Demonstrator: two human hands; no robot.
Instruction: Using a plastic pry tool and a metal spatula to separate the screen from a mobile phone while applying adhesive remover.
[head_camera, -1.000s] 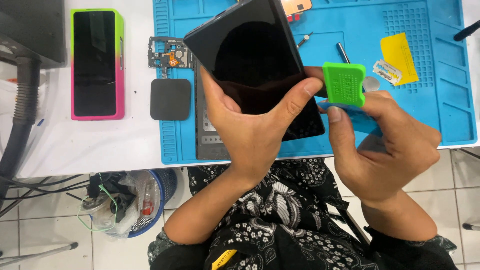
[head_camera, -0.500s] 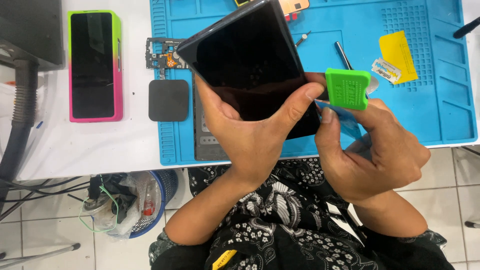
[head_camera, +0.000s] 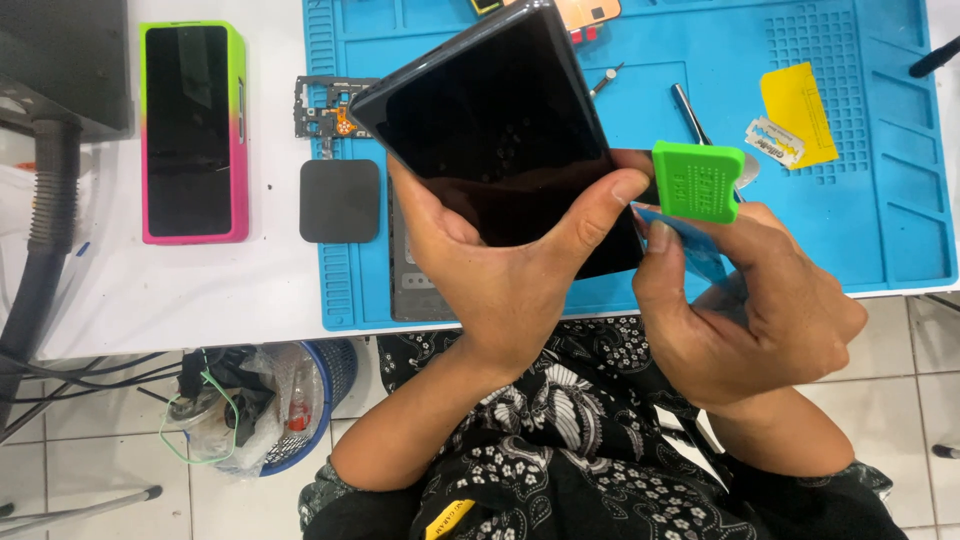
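- The dark phone was held up over the blue work mat, its long axis running from about 11 o'clock down to 5 o'clock, screen side toward the camera.
- The left hand gripped the phone from below, at its 6 o'clock end: palm behind the body, thumb pressed across the glass near the lower right corner, fingers wrapped out of sight behind.
- The right hand sat at 4 o'clock from the phone, just beside that same corner and nearer to it than to anything on the mat.
- That hand was closed in a pinch on a thin blue card, whose free end pointed toward 10 o'clock and met the phone's right edge just under the left thumb; whether it had entered the seam could not be told.
- A green square block stood against the phone's right edge at 3 o'clock, just above the card; how it was attached was hidden.
- Off to 9 o'clock, well apart on the white table, lay a phone in a pink-and-green case, and a small black square pad lay at the mat's left edge.
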